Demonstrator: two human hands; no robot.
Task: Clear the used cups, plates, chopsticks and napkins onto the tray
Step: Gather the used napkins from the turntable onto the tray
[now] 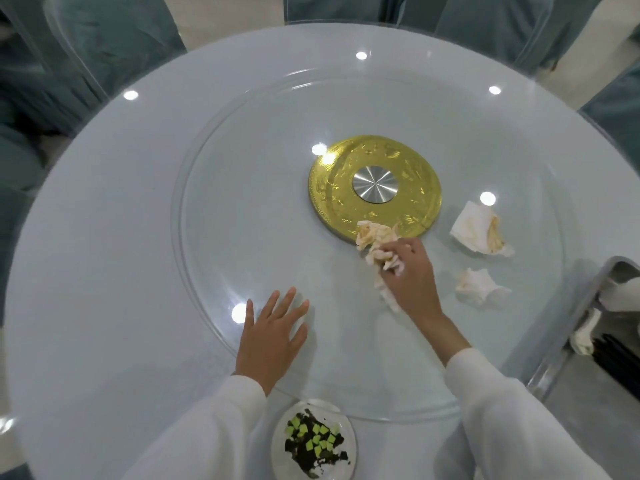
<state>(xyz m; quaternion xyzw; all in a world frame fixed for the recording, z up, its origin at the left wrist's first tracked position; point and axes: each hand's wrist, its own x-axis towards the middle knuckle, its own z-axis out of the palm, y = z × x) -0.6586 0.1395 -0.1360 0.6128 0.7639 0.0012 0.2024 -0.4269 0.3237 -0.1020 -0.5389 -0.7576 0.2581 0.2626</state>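
My right hand (410, 275) grips a crumpled, stained napkin (372, 237) on the glass turntable (242, 237), just below the gold centre disc (375, 188). My left hand (273, 334) lies flat with spread fingers on the glass near its front edge. Two more used napkins lie to the right: a larger stained one (479, 232) and a smaller crumpled one (476, 285). A small plate (313, 441) with dark and green food scraps sits at the table's near edge between my arms. The metal tray (595, 289) shows at the right edge, with dark chopsticks and white items inside.
The round white table (86, 271) is ringed by chairs in grey-green covers (114, 32) at the back and sides. Ceiling lights reflect as bright spots on the glass.
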